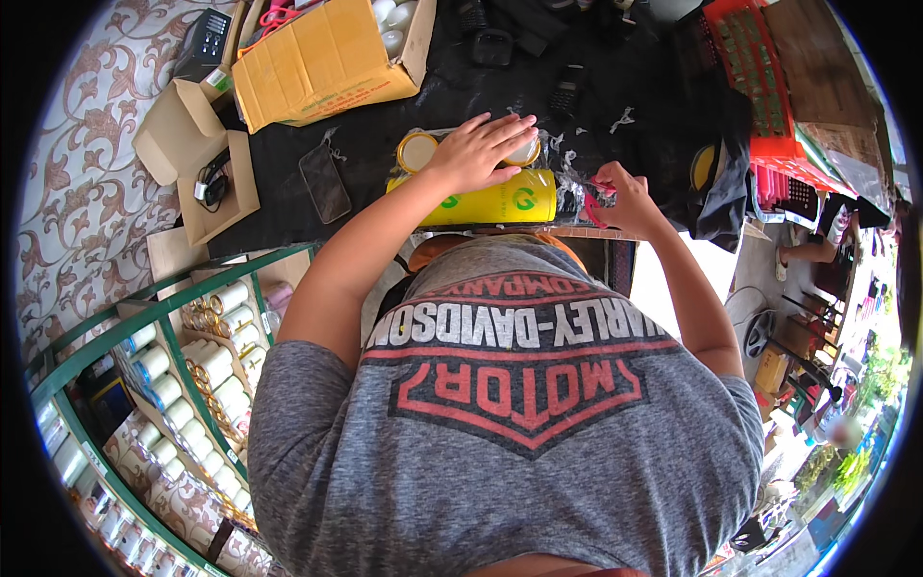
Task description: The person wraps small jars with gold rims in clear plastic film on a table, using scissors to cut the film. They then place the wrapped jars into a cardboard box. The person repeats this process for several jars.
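Observation:
My left hand (484,153) lies flat, fingers spread, over a pack of cylinders in clear plastic wrap on the black-covered table. One yellow cylinder (497,203) with green logos lies on its side along the near edge. Behind it a round gold-rimmed end (417,153) shows left of the hand, and a second gold-rimmed end (530,154) is partly under my fingers. My right hand (626,200) grips pink-handled scissors (594,209) at the pack's right end, beside crumpled clear plastic (573,180). The scissor blades are hard to make out.
A smartphone (324,184) lies left of the pack. Farther left are an open small carton (216,205) with a black cable and a large cardboard box (324,68) holding white items. A black keypad device (567,90) lies behind. A red crate (757,79) stands at right; shelves (166,317) fill the lower left.

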Demonstrator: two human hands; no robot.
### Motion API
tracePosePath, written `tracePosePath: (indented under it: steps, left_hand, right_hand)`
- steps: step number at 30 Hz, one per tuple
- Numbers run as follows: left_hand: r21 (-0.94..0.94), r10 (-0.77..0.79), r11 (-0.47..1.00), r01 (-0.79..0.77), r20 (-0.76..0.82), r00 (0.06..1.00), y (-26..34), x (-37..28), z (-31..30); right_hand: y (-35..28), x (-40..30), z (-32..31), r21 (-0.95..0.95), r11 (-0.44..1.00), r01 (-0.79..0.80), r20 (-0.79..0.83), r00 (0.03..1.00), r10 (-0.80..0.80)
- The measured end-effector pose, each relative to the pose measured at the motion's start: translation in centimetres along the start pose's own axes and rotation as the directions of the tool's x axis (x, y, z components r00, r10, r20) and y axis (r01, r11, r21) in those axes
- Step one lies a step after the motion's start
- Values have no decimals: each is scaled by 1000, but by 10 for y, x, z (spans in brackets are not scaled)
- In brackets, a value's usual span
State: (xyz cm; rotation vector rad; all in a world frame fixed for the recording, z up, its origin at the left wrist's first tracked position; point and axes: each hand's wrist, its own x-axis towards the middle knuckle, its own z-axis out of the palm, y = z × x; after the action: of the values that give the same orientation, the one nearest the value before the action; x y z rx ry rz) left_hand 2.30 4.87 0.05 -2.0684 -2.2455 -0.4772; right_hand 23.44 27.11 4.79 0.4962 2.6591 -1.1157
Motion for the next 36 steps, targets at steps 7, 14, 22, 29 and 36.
tracePosePath:
  steps: [7, 14, 22, 29, 36]
  left_hand:
    - [-93, 15, 996, -10, 50, 999, -4, 2, -5]
    - [-188, 30, 982, 12, 218, 976, -17, 8, -10]
    - [30, 103, 993, -110, 185, 977, -24, 7, -7]
    - [31, 128, 990, -137, 202, 971, -29, 7, -4]
    - [-7, 135, 991, -135, 172, 976, -34, 6, 2]
  right_hand:
    - [-12, 26, 3, -262, 943, 206, 215, 965, -152]
    - [-20, 56, 4, -252, 930, 268, 336, 925, -176]
    - [-43, 57, 12, -275, 912, 304, 355, 914, -198]
    - [-55, 57, 32, -351, 866, 356, 294, 920, -259]
    - [-75, 45, 53, -422, 801, 425, 234, 904, -357]
